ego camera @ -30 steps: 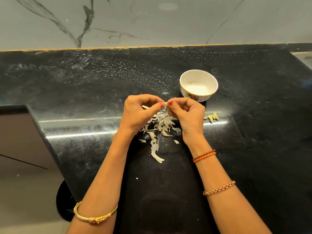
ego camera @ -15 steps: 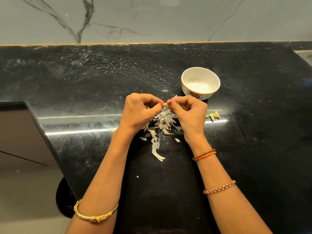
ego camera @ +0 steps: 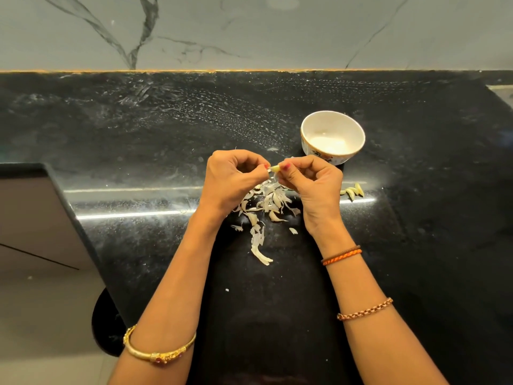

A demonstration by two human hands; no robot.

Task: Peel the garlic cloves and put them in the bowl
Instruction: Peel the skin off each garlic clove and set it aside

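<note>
A small pale garlic clove [ego camera: 274, 168] is pinched between the fingertips of my left hand [ego camera: 231, 183] and my right hand [ego camera: 313, 187], above the black counter. A strip of skin hangs from the clove. Below the hands lies a heap of papery garlic peels [ego camera: 263, 207]. A white bowl [ego camera: 333, 126] with a floral band stands just beyond my right hand. A few peeled cloves [ego camera: 352, 191] lie on the counter to the right of my right hand.
The black stone counter [ego camera: 138, 129] runs back to a marble wall. Its front edge is cut away at the left, where a lower floor area [ego camera: 36, 232] shows. A long peel strip [ego camera: 259, 252] lies nearer to me.
The hands stay together on the clove with only small finger shifts. The view has moved slightly.
</note>
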